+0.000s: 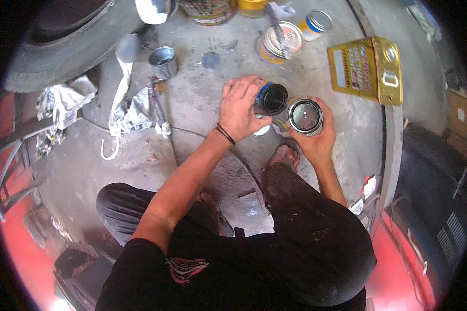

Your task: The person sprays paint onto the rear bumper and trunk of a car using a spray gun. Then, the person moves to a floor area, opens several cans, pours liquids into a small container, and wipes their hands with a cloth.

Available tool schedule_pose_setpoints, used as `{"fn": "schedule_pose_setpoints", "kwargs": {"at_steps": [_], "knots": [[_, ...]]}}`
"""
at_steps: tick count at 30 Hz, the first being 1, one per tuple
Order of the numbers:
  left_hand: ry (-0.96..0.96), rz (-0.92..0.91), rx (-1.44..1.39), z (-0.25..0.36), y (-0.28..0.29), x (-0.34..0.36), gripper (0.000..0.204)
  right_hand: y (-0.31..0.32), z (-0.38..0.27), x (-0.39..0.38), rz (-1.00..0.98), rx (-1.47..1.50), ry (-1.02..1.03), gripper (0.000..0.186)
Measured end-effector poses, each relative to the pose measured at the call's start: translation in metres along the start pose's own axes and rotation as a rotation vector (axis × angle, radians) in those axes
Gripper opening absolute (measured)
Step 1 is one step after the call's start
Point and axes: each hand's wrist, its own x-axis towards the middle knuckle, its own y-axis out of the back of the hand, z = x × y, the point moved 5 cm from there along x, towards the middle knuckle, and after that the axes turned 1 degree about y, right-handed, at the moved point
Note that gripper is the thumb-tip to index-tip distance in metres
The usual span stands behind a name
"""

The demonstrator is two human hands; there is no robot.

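Nearest the body, a flat square piece [251, 203] lies on the floor, on the wearer's side of the blue can [271, 99]. Farther out, the right foot [285, 157] is on the floor, also on the wearer's side of the blue can and slightly to its right.

The blue can is in the left hand [238, 106]. Grip: fingers and thumb part-curled to the can's width, holding its side. The can's dark round top faces the camera; its contents cannot be told.

The right hand [323, 129] holds a second can [305, 115], just right of the blue can. Grip: curved around the outer side, open only to the can's width. The top is shiny within a dark rim; whether liquid or lid cannot be told. Contact between the two rims cannot be confirmed.

Left of the blue can lie a crumpled rag [135, 111] and, beyond that, a grey cup [163, 62]. To its far right is a rectangular yellow tin [366, 70]. Beyond the blue can stands a round tin [283, 41] with a stick across its top. A tyre [78, 59] is at far left.
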Motion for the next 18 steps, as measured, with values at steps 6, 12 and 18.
{"fn": "schedule_pose_setpoints", "kwargs": {"at_steps": [6, 12, 18], "knots": [[-0.074, -0.062, -0.066, 0.037, -0.03, 0.008, 0.085, 0.05, -0.006, -0.013, 0.002, -0.292, -0.003, 0.088], [-0.112, -0.086, -0.057, 0.043, -0.044, 0.017, 0.081, 0.063, -0.015, -0.005, -0.006, -0.57, 0.057, 0.083], [-0.068, -0.054, -0.059, 0.036, -0.051, 0.018, 0.079, 0.06, -0.014, 0.007, -0.052, -0.726, 0.046, 0.083]]}}
